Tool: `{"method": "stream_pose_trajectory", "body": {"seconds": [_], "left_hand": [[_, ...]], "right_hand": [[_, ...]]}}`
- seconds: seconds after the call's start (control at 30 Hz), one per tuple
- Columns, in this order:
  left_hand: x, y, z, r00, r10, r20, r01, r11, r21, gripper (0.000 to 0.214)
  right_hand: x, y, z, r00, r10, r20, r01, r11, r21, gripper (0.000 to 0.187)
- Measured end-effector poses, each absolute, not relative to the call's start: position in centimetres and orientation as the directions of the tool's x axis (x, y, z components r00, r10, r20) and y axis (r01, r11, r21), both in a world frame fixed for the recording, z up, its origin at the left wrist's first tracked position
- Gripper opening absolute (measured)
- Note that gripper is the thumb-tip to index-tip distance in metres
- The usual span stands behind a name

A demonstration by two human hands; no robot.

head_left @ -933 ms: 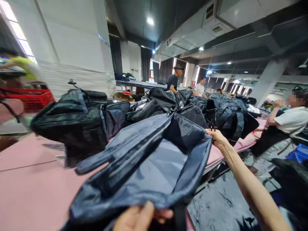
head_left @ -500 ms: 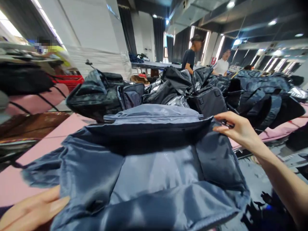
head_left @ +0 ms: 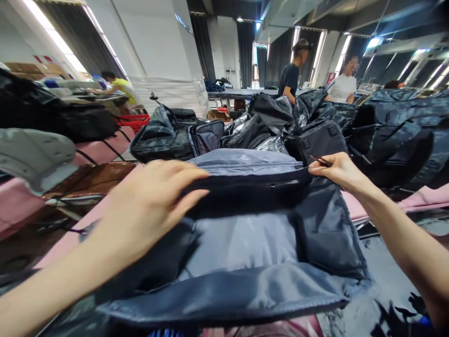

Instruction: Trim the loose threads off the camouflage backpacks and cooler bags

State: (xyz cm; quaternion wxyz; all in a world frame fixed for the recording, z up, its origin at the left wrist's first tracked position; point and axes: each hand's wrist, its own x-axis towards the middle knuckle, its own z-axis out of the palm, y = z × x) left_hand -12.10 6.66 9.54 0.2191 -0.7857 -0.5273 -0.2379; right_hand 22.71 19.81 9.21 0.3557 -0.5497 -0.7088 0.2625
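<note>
"What do you have in the right hand (head_left: 338, 169)?"

"On my feed it's closed, thumb and fingers pinching the far right corner of the bag (head_left: 245, 238). A thin dark tool (head_left: 320, 161) pokes out of the same grip; I can't tell its kind."

"And the left hand (head_left: 149, 210)?"

"I see it spread, thumb and forefinger apart, over the left end of the mouth. Whether a fingertip touches the far rim, I can't tell."

"Where does the bag sit?"

"Right in front of me, between both hands, mouth wide open towards my camera, grey lining showing. Its near rim sags a little."

"What's around it?"

"The pink table (head_left: 354, 203) shows beyond its right end. Just behind, I get a heap of dark bags (head_left: 270, 112), with clear plastic (head_left: 273, 145) among them. A grey chair back (head_left: 38, 150) stands off to the left."

"Anyone further out?"

"Three: a dark-shirted person (head_left: 289, 77) and a white-shirted person (head_left: 343, 89) past the heap, and a yellow-topped person (head_left: 122, 89) far left, near a red basket (head_left: 135, 124)."
</note>
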Motion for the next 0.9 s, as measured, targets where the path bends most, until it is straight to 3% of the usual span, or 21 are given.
{"method": "stream_pose_trajectory", "body": {"seconds": [0.07,0.13,0.2,0.3,0.37,0.43,0.53,0.6,0.67,0.8,0.9], "left_hand": [[-9.1,10.3,9.9,0.446,0.716,0.536,0.89,-0.42,-0.18,0.025],[-7.1,13.5,9.9,0.462,0.746,0.48,0.883,-0.436,-0.173,0.02],[-6.5,16.1,10.1,0.4,0.795,0.456,0.907,-0.415,-0.072,0.022],[-7.3,18.9,11.1,0.298,0.908,0.293,0.909,-0.364,0.204,0.021],[-7.9,20.1,11.8,0.307,0.943,0.129,0.866,-0.333,0.373,0.021],[-7.9,20.8,12.2,0.345,0.938,0.046,0.801,-0.319,0.506,0.023],[-7.4,21.2,12.2,0.372,0.928,0.02,0.708,-0.297,0.641,0.024],[-7.3,21.2,12.2,0.375,0.927,0.022,0.682,-0.292,0.671,0.024],[-8.0,20.9,12.2,0.369,0.929,0.034,0.689,-0.298,0.661,0.024],[-10.4,20.3,12.2,0.328,0.943,0.054,0.737,-0.292,0.61,0.027],[-11.4,20.4,11.7,0.272,0.959,0.085,0.727,-0.263,0.635,0.028]], "right_hand": [[22.6,20.0,9.2,-0.15,0.969,0.198,0.552,0.248,-0.796,0.029],[22.7,20.2,8.9,-0.163,0.972,0.167,0.503,0.228,-0.834,0.029],[22.8,20.3,8.6,-0.208,0.972,0.107,0.45,0.192,-0.872,0.029],[22.9,20.2,8.9,-0.377,0.926,0.035,0.486,0.23,-0.843,0.027],[22.6,20.0,9.9,-0.435,0.898,0.066,0.626,0.355,-0.695,0.023],[21.5,19.8,11.1,-0.438,0.872,0.218,0.745,0.487,-0.456,0.02],[18.8,20.2,12.4,-0.548,0.722,0.424,0.738,0.655,-0.161,0.023],[17.0,21.1,12.4,-0.642,0.655,0.398,0.681,0.726,-0.095,0.021],[15.9,22.6,11.9,-0.683,0.667,0.299,0.653,0.74,-0.161,0.02],[15.6,25.1,11.2,-0.716,0.685,0.133,0.569,0.684,-0.457,0.028],[15.5,25.1,11.2,-0.685,0.701,0.199,0.586,0.693,-0.42,0.029]]}}
